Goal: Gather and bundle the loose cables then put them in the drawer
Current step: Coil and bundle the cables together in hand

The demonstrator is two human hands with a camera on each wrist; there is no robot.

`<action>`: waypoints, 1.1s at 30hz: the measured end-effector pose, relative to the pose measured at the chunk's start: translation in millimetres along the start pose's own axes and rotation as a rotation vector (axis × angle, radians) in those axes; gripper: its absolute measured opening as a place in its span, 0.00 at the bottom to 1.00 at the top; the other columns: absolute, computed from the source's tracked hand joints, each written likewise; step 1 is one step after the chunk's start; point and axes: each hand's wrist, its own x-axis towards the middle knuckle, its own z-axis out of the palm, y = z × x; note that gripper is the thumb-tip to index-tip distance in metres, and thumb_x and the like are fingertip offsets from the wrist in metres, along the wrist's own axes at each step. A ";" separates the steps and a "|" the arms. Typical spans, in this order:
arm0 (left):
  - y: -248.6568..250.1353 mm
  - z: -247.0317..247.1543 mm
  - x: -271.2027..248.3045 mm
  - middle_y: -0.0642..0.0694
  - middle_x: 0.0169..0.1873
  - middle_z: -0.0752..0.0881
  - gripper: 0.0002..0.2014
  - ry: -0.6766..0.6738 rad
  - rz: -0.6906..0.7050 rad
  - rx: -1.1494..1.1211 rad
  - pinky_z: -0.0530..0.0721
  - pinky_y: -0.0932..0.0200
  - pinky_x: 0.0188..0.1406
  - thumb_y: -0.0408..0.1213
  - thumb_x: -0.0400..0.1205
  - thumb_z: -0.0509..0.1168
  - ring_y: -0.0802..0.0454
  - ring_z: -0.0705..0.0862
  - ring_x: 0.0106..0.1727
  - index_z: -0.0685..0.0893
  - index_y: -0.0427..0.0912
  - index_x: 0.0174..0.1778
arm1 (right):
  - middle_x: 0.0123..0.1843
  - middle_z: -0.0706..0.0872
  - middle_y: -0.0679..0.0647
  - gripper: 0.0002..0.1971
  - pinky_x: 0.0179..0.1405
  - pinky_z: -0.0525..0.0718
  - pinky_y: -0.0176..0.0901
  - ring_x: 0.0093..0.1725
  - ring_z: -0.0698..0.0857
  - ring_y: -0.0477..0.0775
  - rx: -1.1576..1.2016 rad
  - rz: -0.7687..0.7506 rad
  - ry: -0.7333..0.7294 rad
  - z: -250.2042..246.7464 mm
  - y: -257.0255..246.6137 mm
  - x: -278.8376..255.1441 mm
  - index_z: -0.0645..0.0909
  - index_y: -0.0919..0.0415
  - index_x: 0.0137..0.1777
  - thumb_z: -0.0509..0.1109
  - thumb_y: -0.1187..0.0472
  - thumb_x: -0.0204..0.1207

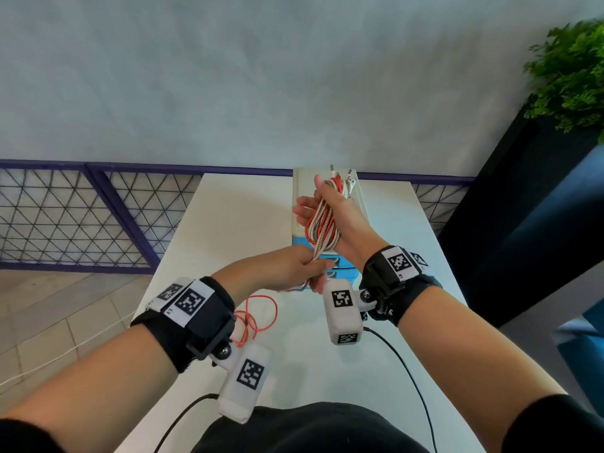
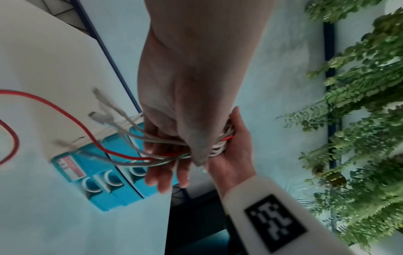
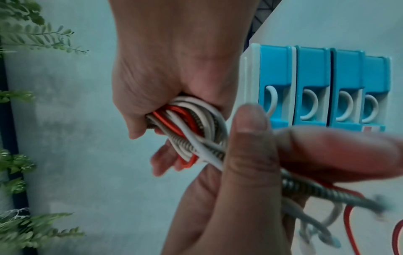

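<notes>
A bundle of red, white and striped cables is looped in my raised right hand, which grips the coil in its fist. Just below, my left hand pinches the trailing strands between thumb and fingers. A loose red cable tail hangs from the left hand down to the table, and grey plug ends stick out past it. Behind both hands stands the small drawer unit, its blue drawers with white handles all pushed in.
The white table runs forward to a blue mesh railing. A green plant on a dark stand is at the right. Black camera leads trail over the table's near edge.
</notes>
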 end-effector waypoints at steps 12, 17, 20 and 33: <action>-34.8 0.9 -3.8 0.44 0.24 0.76 0.17 -0.003 0.108 -0.298 0.70 0.70 0.24 0.49 0.84 0.57 0.60 0.77 0.22 0.79 0.42 0.37 | 0.23 0.64 0.47 0.20 0.20 0.76 0.38 0.17 0.67 0.44 0.003 -0.093 0.189 -9.7 -10.4 10.2 0.68 0.51 0.30 0.75 0.49 0.75; -43.2 -11.3 -8.3 0.50 0.26 0.75 0.19 -0.127 0.037 -0.376 0.69 0.66 0.25 0.51 0.86 0.50 0.55 0.83 0.36 0.81 0.46 0.40 | 0.23 0.65 0.48 0.19 0.21 0.77 0.39 0.17 0.67 0.44 -0.032 -0.089 0.225 -16.9 -14.5 14.8 0.69 0.52 0.32 0.75 0.49 0.74; -53.3 -15.9 -11.5 0.51 0.30 0.77 0.18 -0.179 0.020 -0.304 0.68 0.63 0.32 0.49 0.87 0.49 0.56 0.84 0.45 0.79 0.48 0.38 | 0.23 0.65 0.47 0.19 0.23 0.78 0.39 0.17 0.68 0.44 -0.020 -0.101 0.218 -24.9 -21.5 17.3 0.69 0.52 0.32 0.75 0.49 0.75; -50.4 -34.6 -1.4 0.59 0.31 0.76 0.13 0.190 0.035 0.312 0.68 0.62 0.39 0.46 0.87 0.52 0.61 0.73 0.35 0.79 0.46 0.46 | 0.31 0.84 0.54 0.12 0.30 0.86 0.45 0.24 0.83 0.51 -0.559 -0.039 0.033 -37.2 -27.6 6.6 0.77 0.58 0.40 0.73 0.52 0.77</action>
